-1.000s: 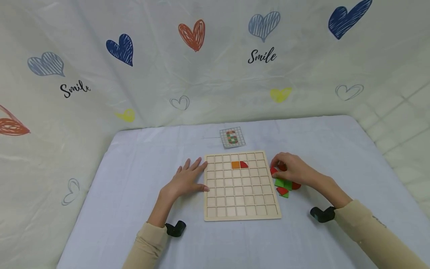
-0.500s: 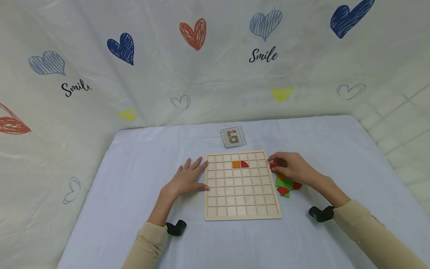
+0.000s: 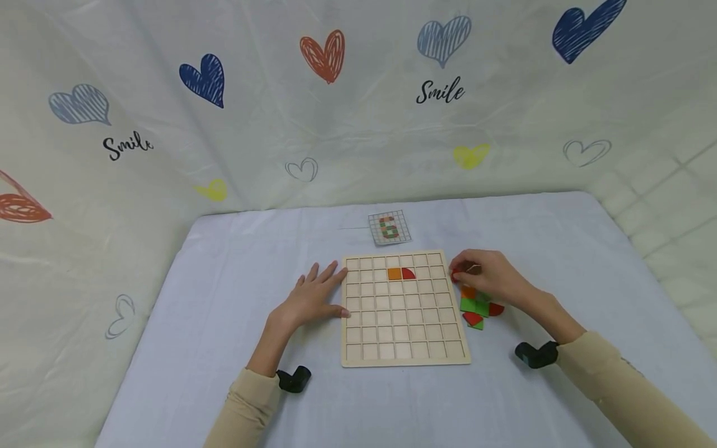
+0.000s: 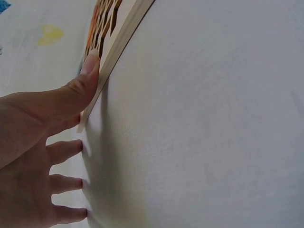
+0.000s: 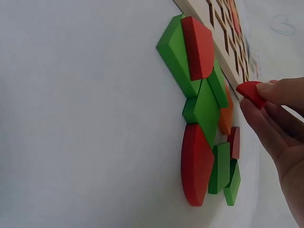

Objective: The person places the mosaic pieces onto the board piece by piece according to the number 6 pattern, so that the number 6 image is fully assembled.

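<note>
Head view shows a person's two hands at either side of a gridded wooden board lying flat on a white-covered table. At its right edge, near the far corner, the right hand pinches a small red piece between thumb and fingertips; the right wrist view puts this piece just beside the board's rim, though whether the two touch cannot be told. Below that hand, on the table along the same edge, loose pieces lie in a cluster: a red curved piece against green ones, an orange piece nearer the board, and a red block resting on top of a green block.

Across the board, the left hand lies with its fingers spread, holding no piece. Its thumb rests on the rim, its index finger reaches the same left edge, and the other fingertips meet the table. Well apart from both hands, an orange square and a red quarter-round sit in neighbouring cells. Beyond the board's far edge lies a printed card.
</note>
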Available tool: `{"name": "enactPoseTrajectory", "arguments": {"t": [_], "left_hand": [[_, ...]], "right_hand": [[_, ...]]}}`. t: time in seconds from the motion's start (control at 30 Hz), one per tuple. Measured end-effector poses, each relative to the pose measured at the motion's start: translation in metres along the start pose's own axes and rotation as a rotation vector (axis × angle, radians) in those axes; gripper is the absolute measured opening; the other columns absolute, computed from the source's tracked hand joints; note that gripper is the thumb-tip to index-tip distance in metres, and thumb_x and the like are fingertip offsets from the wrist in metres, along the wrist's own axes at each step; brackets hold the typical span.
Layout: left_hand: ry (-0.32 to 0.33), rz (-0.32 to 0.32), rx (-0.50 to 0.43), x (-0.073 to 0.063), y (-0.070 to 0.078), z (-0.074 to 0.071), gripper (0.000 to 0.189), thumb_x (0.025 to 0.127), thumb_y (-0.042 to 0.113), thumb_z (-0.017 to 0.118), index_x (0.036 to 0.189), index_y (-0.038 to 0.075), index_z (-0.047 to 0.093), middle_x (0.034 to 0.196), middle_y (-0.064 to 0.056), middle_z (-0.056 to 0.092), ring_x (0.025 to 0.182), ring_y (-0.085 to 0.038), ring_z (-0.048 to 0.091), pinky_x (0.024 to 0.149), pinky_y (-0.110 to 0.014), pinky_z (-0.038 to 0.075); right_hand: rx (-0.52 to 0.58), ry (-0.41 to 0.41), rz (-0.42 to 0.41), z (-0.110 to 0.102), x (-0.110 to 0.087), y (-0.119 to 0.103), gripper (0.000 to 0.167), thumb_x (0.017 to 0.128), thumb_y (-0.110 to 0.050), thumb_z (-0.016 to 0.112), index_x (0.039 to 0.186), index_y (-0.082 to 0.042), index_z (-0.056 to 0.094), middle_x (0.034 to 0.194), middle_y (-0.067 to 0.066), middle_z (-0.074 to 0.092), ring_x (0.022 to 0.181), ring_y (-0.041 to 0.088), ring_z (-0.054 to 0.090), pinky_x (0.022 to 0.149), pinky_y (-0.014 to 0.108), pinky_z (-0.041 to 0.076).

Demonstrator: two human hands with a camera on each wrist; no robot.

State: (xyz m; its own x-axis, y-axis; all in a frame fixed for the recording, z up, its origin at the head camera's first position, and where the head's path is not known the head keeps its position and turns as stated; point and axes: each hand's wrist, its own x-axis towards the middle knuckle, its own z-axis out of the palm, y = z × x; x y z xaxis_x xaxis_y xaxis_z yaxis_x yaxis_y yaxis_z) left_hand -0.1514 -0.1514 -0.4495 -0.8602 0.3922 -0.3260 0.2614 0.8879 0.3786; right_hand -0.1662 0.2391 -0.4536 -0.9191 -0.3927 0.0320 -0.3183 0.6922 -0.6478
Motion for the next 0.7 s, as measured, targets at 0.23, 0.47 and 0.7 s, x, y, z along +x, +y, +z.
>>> {"name": "enactPoseTrajectory", "arguments": {"t": [0.23,0.47,0.7], "left_hand": [[-0.001,0.006,-0.008,-0.001,0.001,-0.001,0.095,0.088,0.049,0.077,0.165,0.022,0.028,0.174,-0.006,0.014,0.158,-0.046,0.003,0.124,-0.068,0.012],[-0.002,0.008,-0.013,-0.001,0.001,0.0,0.095,0.088,0.049,0.077,0.165,0.022,0.028,0.173,-0.006,0.015,0.159,-0.045,0.002,0.124,-0.067,0.011],[0.0,0.003,-0.002,0.0,0.001,0.0,0.095,0.088,0.049,0.077,0.165,0.022,0.028,0.174,-0.006,0.014,0.158,-0.046,0.003,0.124,-0.068,0.012]], "right_hand": [[0.025,0.014,-0.042,0.003,0.007,-0.005,0.017,0.091,-0.001,0.075,0.108,-0.003,0.077,0.102,0.004,0.075,0.092,0.02,0.07,0.085,0.038,0.062],[0.032,0.008,-0.024,0.011,0.018,-0.014,0.013,0.092,-0.004,0.076,0.104,-0.006,0.078,0.099,0.001,0.076,0.091,0.018,0.07,0.086,0.038,0.062],[0.05,0.001,-0.049,0.015,0.027,-0.025,0.009,0.092,-0.004,0.075,0.1,-0.006,0.08,0.095,0.001,0.078,0.087,0.017,0.072,0.081,0.033,0.061]]}}
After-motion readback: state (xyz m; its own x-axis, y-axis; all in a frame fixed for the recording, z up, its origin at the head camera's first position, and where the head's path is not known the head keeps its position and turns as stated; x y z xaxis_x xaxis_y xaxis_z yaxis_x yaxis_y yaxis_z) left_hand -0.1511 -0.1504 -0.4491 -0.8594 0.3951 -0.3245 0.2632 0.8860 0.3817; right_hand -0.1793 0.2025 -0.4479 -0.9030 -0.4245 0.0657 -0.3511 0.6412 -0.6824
